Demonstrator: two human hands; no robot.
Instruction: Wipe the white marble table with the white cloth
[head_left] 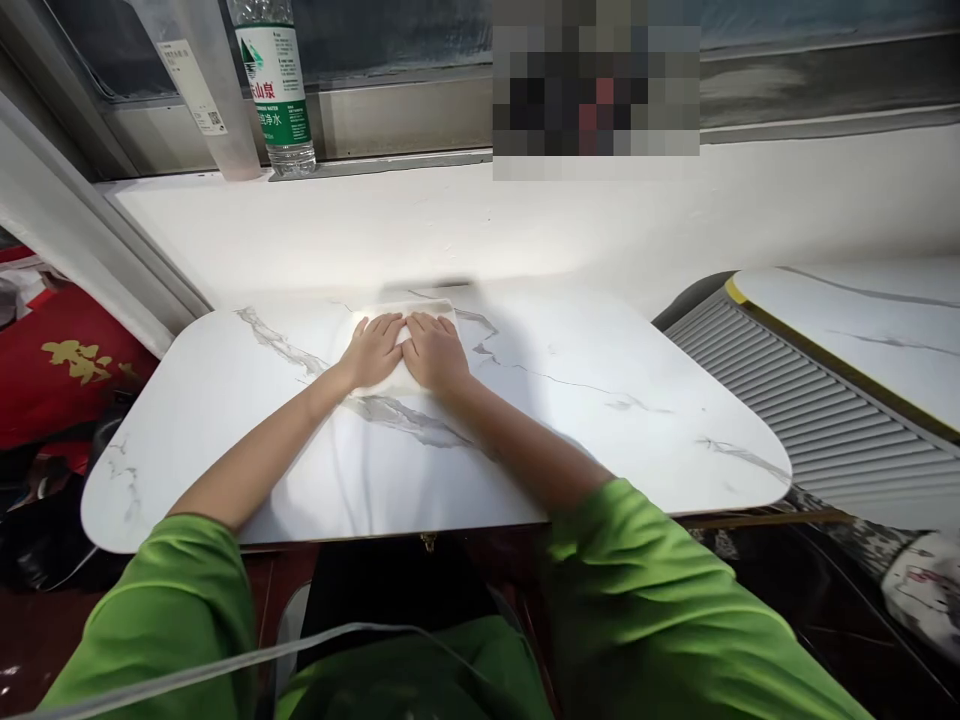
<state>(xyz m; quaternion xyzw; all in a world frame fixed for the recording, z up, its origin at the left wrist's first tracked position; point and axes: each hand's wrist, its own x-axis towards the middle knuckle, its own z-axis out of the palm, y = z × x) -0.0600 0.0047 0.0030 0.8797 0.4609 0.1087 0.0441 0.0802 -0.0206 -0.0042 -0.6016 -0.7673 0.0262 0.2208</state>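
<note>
A small white square sheet (403,382), a cloth or a tissue, lies flat on the white marble-patterned table (637,450) towards its back edge. My left hand (373,352) rests flat on the left part of it, fingers stretched out. On its right part lies my right hand (435,350), also flat with the fingers extended. The two hands meet near the thumbs and cover much of the sheet. Whether the sheet is folded, I cannot tell.
Behind the table, a water bottle (277,90) and a translucent plastic container (217,110) stand on the window ledge. A red bag (75,370) is at the left. To the right are a ribbed grey panel (810,400) and another marble-patterned surface (877,320). A pale cord (247,658) crosses my lap.
</note>
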